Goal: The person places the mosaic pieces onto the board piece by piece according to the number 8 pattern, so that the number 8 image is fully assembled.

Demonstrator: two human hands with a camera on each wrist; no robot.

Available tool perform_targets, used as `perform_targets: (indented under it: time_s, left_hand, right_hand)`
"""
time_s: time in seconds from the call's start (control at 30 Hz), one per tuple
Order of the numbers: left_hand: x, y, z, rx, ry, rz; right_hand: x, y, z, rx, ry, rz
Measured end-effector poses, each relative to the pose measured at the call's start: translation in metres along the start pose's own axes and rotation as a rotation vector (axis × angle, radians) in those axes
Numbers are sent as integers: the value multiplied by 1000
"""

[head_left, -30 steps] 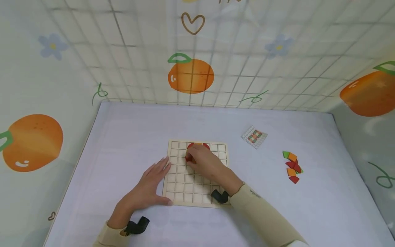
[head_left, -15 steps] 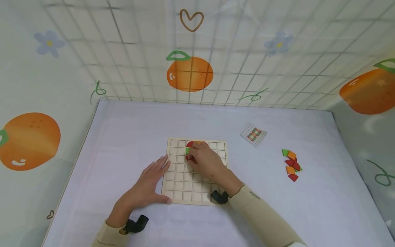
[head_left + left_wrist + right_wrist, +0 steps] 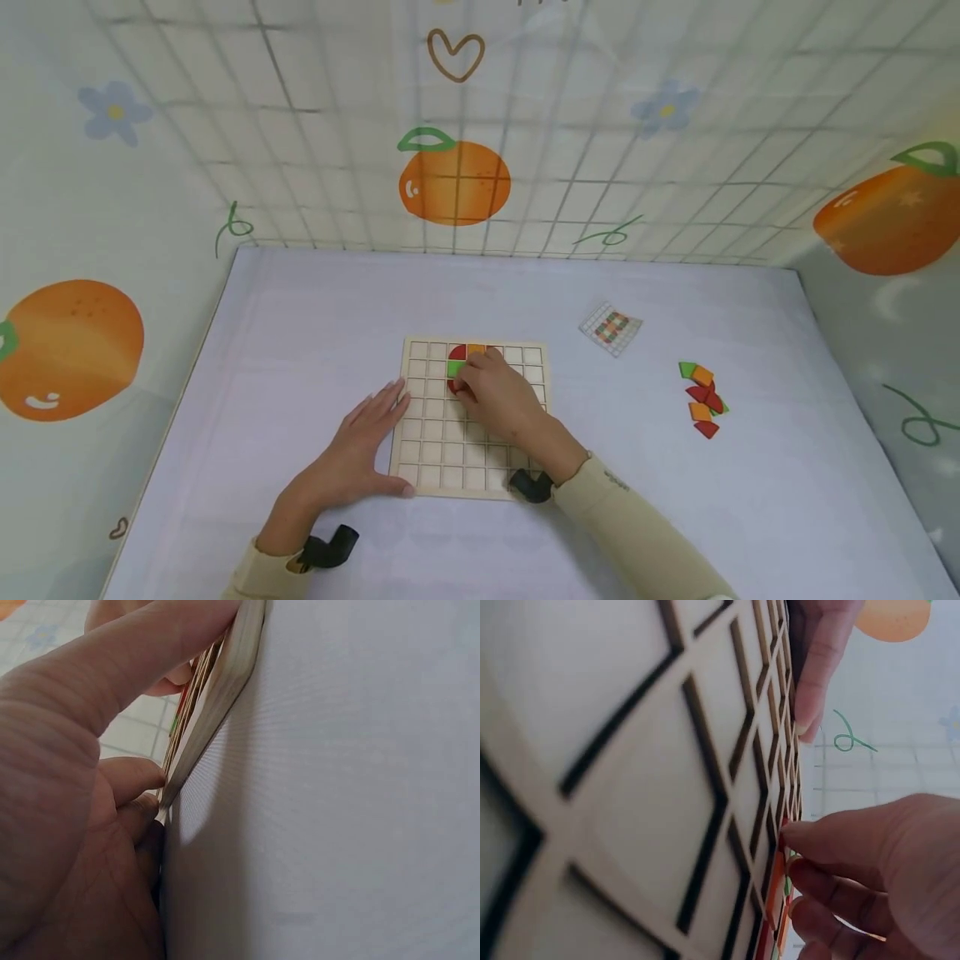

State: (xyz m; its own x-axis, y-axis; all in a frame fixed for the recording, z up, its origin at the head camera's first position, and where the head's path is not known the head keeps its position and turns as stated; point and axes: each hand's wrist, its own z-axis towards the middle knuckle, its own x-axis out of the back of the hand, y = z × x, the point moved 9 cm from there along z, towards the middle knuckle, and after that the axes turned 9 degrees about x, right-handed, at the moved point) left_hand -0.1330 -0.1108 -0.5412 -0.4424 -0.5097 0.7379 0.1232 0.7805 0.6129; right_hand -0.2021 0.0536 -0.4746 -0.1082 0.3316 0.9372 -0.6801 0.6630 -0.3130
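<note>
A wooden grid board [image 3: 453, 454] lies on the white table in the head view. My left hand [image 3: 360, 458] rests along its left side, fingers extended at the edge and the thumb by the near left corner. Over the upper middle cells, my right hand [image 3: 506, 404] pinches a red quarter-round tile [image 3: 452, 387] at the board's surface, its palm hiding the cells beneath. Beyond it sit a green square tile [image 3: 455, 367], another red quarter-round tile [image 3: 457, 352] and an orange square tile [image 3: 476, 350]. In the right wrist view, the thumb tip [image 3: 799, 832] touches red at the grid.
Right of the board lies a loose cluster of tiles, among them a green one [image 3: 687, 369], an orange square [image 3: 700, 412] and a red one [image 3: 707, 429]. A pattern card [image 3: 611, 328] with a printed coloured grid lies behind. Printed fabric walls surround the table.
The right fingers have shifted slightly over the same cells, uncovering the green square tile at the left. The left hand keeps its place; the whole head view has drifted a little.
</note>
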Motion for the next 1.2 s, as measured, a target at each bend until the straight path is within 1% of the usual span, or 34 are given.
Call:
perform_targets:
  time_s: [0.1,0.2,0.27,0.37,0.47,0.57,0.7,0.77,0.8,0.9,1.0,1.03,1.1,1.17,1.2]
  left_hand:
    - [0,-1,0,0,0,-8]
    - [-1,-1,1,-1,3,-13]
    - [-3,0,2,-2,4,-13]
    - [-4,0,1,7,8,-10]
    - [-4,0,0,14,13,-9]
    - [-3,1,-1,10,18,-8]
    - [-2,2,-2,-1,17,-7]
    - [-1,3,-3,-7,18,-6]
    - [-2,3,-3,-7,19,-6]
    - [-2,3,-3,-11,23,-9]
    - [-3,3,-2,-9,22,-9]
    - [-3,3,-2,-6,22,-7]
    - [-4,2,-2,-2,22,-5]
    - [-3,2,-2,0,25,-8]
    - [-3,2,-2,2,26,-8]
  right_hand:
    - [2,-2,0,6,7,-7]
    - [8,-1,-6,-12,24,10]
    - [16,6,-17,-47,43,31]
    - [29,20,-38,-115,74,74]
    - [43,41,-64,-196,94,101]
    - [55,67,-95,-322,98,100]
    - [69,109,-142,-509,75,17]
    - [78,129,-165,-582,67,-10]
    - [81,139,-176,-616,59,-17]
    - [88,165,-205,-697,25,17]
    - [89,188,-227,-775,-39,51]
    - [89,194,-232,-795,-63,61]
    - [88,204,-238,-822,-104,75]
    - [88,211,-239,-821,-136,88]
    - [88,213,-237,-808,-145,93]
